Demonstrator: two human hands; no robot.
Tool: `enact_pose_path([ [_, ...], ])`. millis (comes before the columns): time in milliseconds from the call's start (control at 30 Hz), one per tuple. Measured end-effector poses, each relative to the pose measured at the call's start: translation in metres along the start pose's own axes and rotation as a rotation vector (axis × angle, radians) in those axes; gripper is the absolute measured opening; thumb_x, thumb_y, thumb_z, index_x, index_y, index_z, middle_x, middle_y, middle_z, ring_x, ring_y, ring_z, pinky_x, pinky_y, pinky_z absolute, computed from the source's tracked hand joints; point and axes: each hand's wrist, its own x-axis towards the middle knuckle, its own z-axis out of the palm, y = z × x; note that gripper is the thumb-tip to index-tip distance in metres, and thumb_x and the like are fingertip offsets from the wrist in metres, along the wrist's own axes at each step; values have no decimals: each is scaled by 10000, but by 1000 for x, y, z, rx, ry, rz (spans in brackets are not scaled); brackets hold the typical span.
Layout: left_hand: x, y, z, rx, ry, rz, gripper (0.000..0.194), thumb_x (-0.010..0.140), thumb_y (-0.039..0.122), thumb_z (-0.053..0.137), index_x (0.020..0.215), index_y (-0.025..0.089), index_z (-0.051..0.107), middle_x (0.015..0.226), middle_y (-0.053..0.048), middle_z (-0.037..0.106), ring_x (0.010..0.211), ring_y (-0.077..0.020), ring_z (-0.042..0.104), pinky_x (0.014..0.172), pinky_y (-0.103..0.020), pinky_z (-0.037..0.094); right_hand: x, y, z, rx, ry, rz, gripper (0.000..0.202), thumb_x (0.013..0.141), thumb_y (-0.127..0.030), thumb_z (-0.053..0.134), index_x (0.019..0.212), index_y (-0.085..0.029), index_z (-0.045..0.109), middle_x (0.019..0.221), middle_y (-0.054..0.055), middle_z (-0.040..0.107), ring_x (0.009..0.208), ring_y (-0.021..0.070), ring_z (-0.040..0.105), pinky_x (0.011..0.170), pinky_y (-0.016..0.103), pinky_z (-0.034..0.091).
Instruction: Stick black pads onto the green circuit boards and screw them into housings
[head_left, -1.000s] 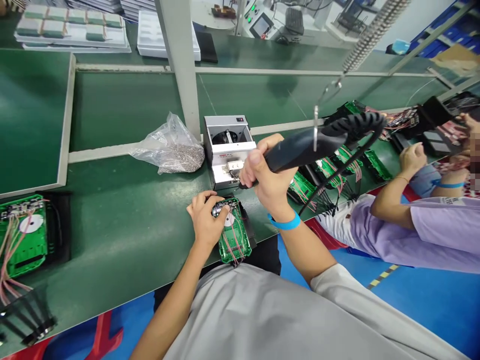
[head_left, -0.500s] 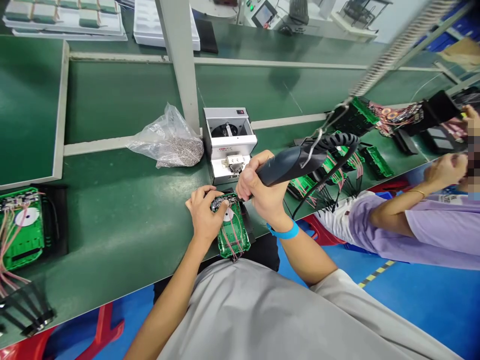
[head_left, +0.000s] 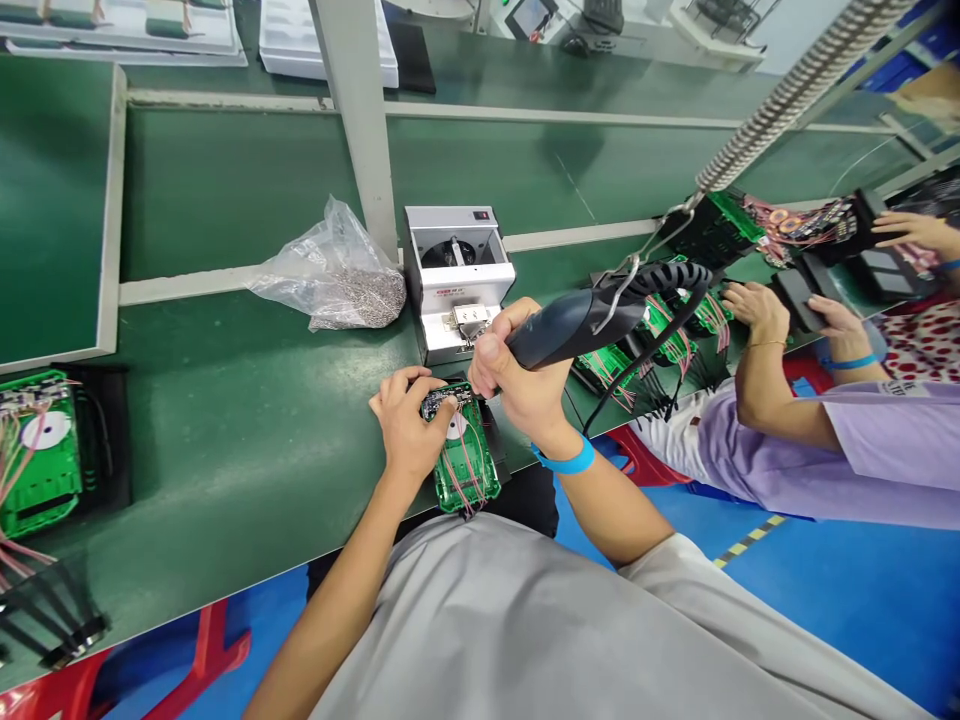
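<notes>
A green plastic casing [head_left: 469, 465] with a dark circuit board and pink wires lies at the table's front edge. My left hand [head_left: 409, 420] grips its upper left part, thumb on the board. My right hand [head_left: 525, 375] is wrapped round a black power screwdriver [head_left: 566, 328], tilted over the casing's upper right corner. The tool's tip is hidden behind my fingers. Just beyond the casing stands a silver screw feeder [head_left: 459, 285]. A clear plastic bag [head_left: 337, 280] of small screws rests to the left of the feeder.
Another green casing [head_left: 45, 460] with wires lies at far left. On the right are several wired casings [head_left: 664, 335] and a co-worker's hands [head_left: 757, 312] at black parts. A coiled cable [head_left: 795, 100] and metal hook hang above the screwdriver. A grey post [head_left: 356, 120] rises behind the bag.
The view has shifted slightly. My hands keep nearly the same pose on the casing and screwdriver. At the right, the co-worker's hands have moved onto black parts on the table.
</notes>
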Motion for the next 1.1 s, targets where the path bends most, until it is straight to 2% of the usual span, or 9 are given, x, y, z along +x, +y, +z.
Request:
enact_pose_path([
  [133, 0, 0, 1, -1, -3, -8, 157, 897, 314, 820, 1053, 291, 809, 1349, -10, 697, 1333, -238, 582, 1127, -441, 342, 0, 2, -1, 7, -15, 2, 455, 911, -457, 853, 851, -228, 464, 584, -117, 465, 409, 45, 449, 401, 240, 393],
  [367, 0, -1, 2, 9, 6, 2, 170, 899, 298, 811, 1069, 299, 811, 1365, -13, 698, 1331, -248, 577, 1102, -442, 349, -2, 11, -4, -69, 23, 22, 522, 835, -514, 911, 838, -221, 480, 634, -99, 481, 478, 37, 474, 481, 234, 445],
  [467, 0, -1, 2, 13, -3, -9, 166, 904, 310, 805, 1069, 297, 813, 1372, -24, 697, 1331, -255, 574, 1105, -447, 351, -2, 13, -4, -54, 6, 49, 517, 849, -532, 892, 847, -223, 478, 633, -102, 473, 462, 35, 453, 448, 230, 410],
  [633, 1, -1, 2, 4, -1, -6, 163, 899, 298, 805, 1062, 300, 810, 1364, -13, 696, 1322, -248, 578, 1108, -448, 348, -5, 18, -3, -38, 26, 8, 478, 863, -449, 897, 840, -214, 481, 636, -101, 469, 500, 34, 477, 494, 221, 437],
  [700, 0, -1, 2, 1, 5, 1, 159, 898, 297, 802, 1057, 298, 809, 1364, -12, 696, 1320, -246, 580, 1108, -446, 347, -5, 18, -2, -41, 33, 25, 520, 824, -471, 926, 834, -216, 474, 623, -109, 470, 482, 32, 476, 477, 217, 429],
  [800, 0, -2, 1, -5, 5, 3, 149, 901, 312, 801, 1048, 291, 811, 1354, -17, 698, 1318, -247, 584, 1108, -445, 348, 2, 9, 1, -2, -27, 70, 574, 794, -561, 925, 844, -229, 459, 567, -130, 464, 397, 39, 450, 398, 217, 379],
  [867, 0, -2, 0, -9, 3, 1, 145, 905, 317, 796, 1047, 288, 811, 1346, -21, 699, 1316, -246, 587, 1110, -446, 349, 12, -4, 2, 15, -30, 31, 557, 826, -592, 887, 855, -237, 458, 528, -140, 459, 360, 49, 438, 375, 220, 378],
  [1000, -1, -2, -1, -15, 1, 7, 142, 911, 316, 780, 1049, 291, 808, 1345, -28, 699, 1321, -248, 589, 1125, -455, 351, 39, -29, 6, -1, 96, -197, 530, 860, -582, 858, 849, -250, 446, 492, -144, 434, 355, 60, 439, 385, 227, 395],
  [1100, -1, -2, -1, -14, 0, -2, 138, 912, 319, 769, 1042, 293, 807, 1349, -37, 697, 1338, -257, 584, 1139, -467, 355, 58, -31, 10, -4, 133, -247, 528, 832, -574, 885, 861, -257, 464, 502, -144, 430, 352, 66, 424, 371, 246, 368],
])
